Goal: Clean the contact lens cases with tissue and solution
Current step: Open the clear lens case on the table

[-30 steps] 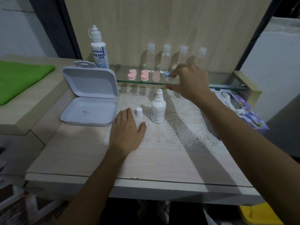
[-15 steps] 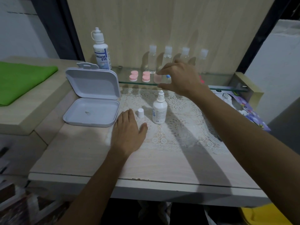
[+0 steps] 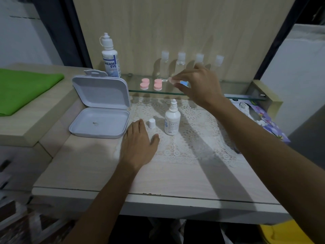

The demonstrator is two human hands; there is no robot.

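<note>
The tall solution bottle [image 3: 110,57] reads "DREAM EYE" (smaller bottle's print illegible)

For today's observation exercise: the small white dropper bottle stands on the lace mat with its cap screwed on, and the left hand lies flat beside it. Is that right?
Not quite. In the head view the small dropper bottle stands uncapped; its white cap sits on the lace mat beside it. The left hand does lie flat nearby.
</note>
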